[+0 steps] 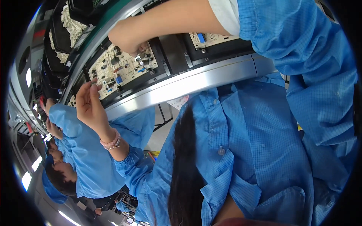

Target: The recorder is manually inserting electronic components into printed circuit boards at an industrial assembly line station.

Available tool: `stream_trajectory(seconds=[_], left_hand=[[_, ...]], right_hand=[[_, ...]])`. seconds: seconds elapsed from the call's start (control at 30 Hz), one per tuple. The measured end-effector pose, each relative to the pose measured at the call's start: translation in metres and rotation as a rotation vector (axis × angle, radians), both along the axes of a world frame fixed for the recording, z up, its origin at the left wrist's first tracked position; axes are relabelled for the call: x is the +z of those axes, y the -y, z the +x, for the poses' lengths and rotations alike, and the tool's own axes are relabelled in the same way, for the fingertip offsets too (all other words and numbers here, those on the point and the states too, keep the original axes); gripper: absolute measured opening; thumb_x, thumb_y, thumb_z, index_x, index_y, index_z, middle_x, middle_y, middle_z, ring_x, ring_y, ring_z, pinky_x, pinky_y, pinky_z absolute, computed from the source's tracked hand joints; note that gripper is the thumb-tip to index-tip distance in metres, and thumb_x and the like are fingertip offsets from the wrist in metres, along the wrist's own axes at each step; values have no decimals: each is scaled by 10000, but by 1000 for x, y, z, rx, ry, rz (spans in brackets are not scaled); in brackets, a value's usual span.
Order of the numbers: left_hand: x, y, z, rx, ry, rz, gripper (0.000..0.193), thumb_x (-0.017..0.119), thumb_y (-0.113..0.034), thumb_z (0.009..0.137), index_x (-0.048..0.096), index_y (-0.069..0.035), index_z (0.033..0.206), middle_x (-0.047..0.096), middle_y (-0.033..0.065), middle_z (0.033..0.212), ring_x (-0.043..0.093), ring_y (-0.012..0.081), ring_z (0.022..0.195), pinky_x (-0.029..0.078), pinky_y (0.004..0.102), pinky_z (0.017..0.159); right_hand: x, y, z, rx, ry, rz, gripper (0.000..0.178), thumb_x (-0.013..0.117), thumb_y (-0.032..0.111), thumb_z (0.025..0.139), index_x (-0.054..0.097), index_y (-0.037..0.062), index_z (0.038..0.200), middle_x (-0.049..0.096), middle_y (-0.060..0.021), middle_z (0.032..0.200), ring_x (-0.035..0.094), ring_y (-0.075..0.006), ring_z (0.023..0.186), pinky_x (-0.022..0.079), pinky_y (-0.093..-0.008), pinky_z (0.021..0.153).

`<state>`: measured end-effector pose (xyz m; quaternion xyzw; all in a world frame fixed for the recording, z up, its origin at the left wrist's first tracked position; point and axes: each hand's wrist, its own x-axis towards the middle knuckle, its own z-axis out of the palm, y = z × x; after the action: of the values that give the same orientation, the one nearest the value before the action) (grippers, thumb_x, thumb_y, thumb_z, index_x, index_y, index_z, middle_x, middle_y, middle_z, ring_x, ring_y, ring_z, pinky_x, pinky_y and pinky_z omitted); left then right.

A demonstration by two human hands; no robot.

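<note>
A cream circuit board [124, 71] with many small parts sits in a black carrier [160, 62] on the line in front of me. My right hand [126, 39] reaches over the far edge of this board. Its fingers are bent downward beside a small white finned part [137, 57]; the fingertips are partly hidden, and what they grip does not show. At the board's left end is my left hand [90, 107], raised just off the near corner. Thumb and forefinger are pinched together around something small and dark that I cannot make out. A blue block-shaped component [119, 80] is on the board near that hand.
A silver metal rail [188, 83] runs along the line's near side. Another board [213, 38] sits in a carrier to the right. Black bins [60, 34] of cream parts stand at the far left. A co-worker in blue [90, 150] works close on my left.
</note>
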<state>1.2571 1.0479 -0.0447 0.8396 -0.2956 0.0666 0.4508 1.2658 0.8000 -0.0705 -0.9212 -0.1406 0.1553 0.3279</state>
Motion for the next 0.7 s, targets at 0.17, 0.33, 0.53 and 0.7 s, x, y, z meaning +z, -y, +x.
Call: stream_trajectory(seconds=[0.17, 0.33, 0.53, 0.7], left_hand=[[0, -3, -5, -10, -7, -33, 161, 565, 31, 936, 595, 80, 1086, 688, 185, 1015, 681, 170, 854, 560, 262, 784], [-7, -3, -7, -5, -9, -4, 161, 562, 31, 936, 600, 82, 1084, 687, 185, 1037, 683, 168, 864, 554, 254, 790], [-7, -19, 9, 57, 104, 210, 130, 621, -21, 921, 640, 36, 1036, 669, 68, 909, 623, 94, 808, 508, 205, 719], [-13, -30, 29, 43, -201, 10, 147, 659, -59, 903, 654, 26, 1023, 661, 17, 852, 602, 62, 776, 472, 182, 679]], right_hand=[[-2, 6, -4, 64, 16, 89, 47, 655, -17, 671, 684, -38, 641, 648, -122, 567, 643, -179, 474, 511, -284, 416], [-10, 10, -9, -87, 26, 191, 55, 676, 5, 676, 700, -8, 628, 660, -117, 590, 660, -178, 532, 526, -302, 467], [-25, -2, 7, -21, 136, -18, 56, 696, 38, 675, 750, 54, 678, 691, -94, 642, 680, -237, 618, 513, -382, 534], [-2, 4, -18, -33, 242, -104, 88, 671, 46, 680, 743, 30, 727, 689, -152, 697, 685, -283, 685, 519, -405, 609]])
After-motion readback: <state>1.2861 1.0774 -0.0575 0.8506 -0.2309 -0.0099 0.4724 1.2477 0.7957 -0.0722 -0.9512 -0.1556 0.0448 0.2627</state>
